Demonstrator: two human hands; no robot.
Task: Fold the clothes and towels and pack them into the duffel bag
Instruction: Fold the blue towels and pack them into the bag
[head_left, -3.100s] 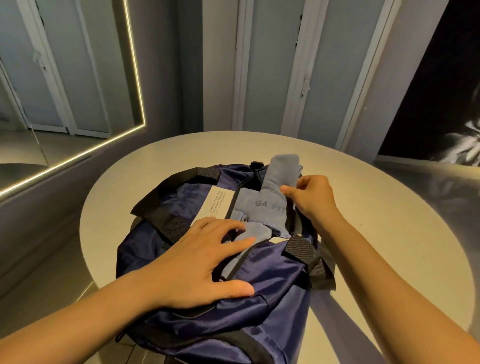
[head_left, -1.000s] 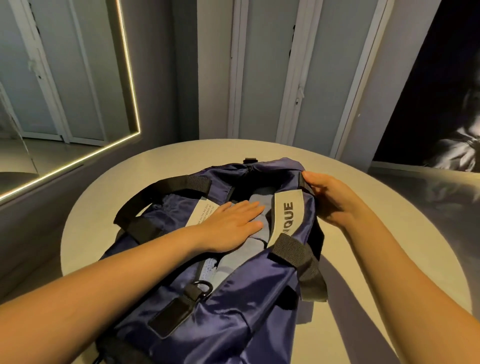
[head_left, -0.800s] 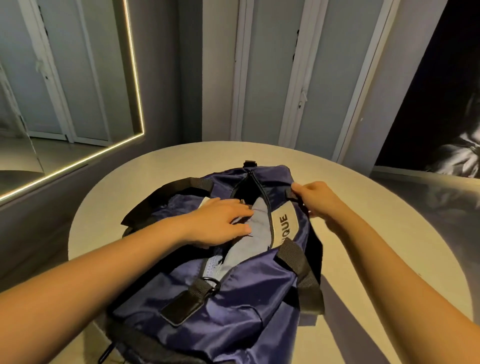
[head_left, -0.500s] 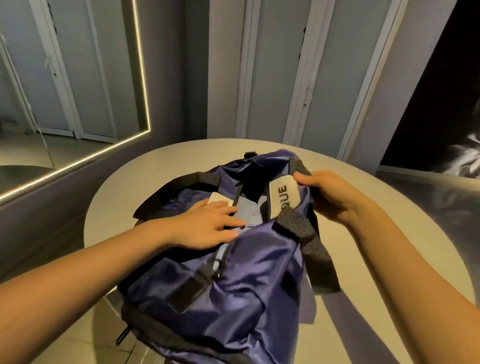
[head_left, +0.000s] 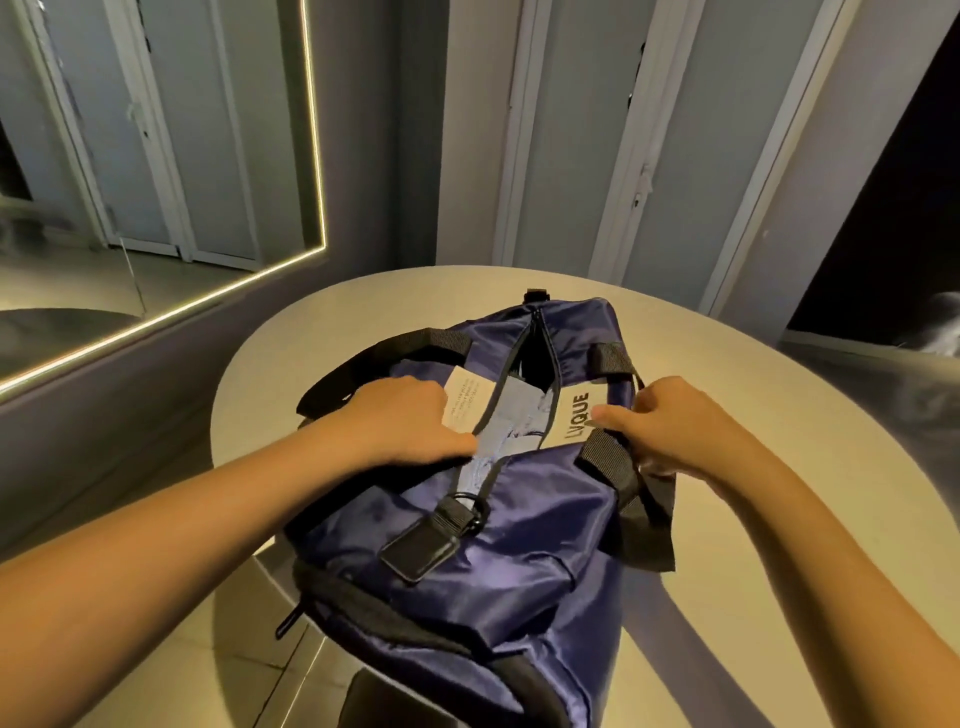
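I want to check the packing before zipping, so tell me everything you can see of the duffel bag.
The duffel bag is navy, shiny like nylon, with black webbing handles, a black zip pull and a pale label reading LVQUE. It lies lengthwise on the table, its near end overhanging the edge. The zip is partly open, showing grey-blue cloth inside. The left hand grips the opening's left edge, the right hand its right side.

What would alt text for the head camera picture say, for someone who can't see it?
Two bare hands grip a navy duffel bag on a round pale table, the left hand and right hand on either side of its open zip. Grey-blue cloth shows inside the opening.
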